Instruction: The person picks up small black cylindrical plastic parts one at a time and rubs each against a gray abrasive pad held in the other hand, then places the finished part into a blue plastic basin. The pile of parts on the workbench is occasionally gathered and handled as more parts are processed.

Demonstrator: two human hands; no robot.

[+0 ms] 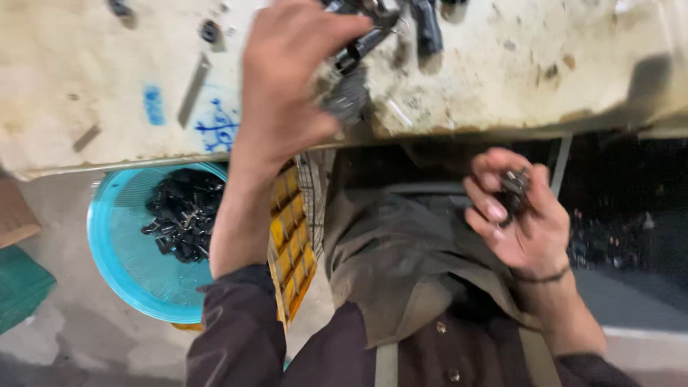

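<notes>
A turquoise basket (125, 247) on the floor held a heap of small black parts (185, 213), with a yellow crate (292, 236) beside it, partly behind the left forearm. On the stained bench (502, 72), the left hand (287, 79) closed its fingers around dark metal pieces (358, 46). The right hand (519, 211), below the bench edge, curled half-shut around a few small dark bits (514, 185).
</notes>
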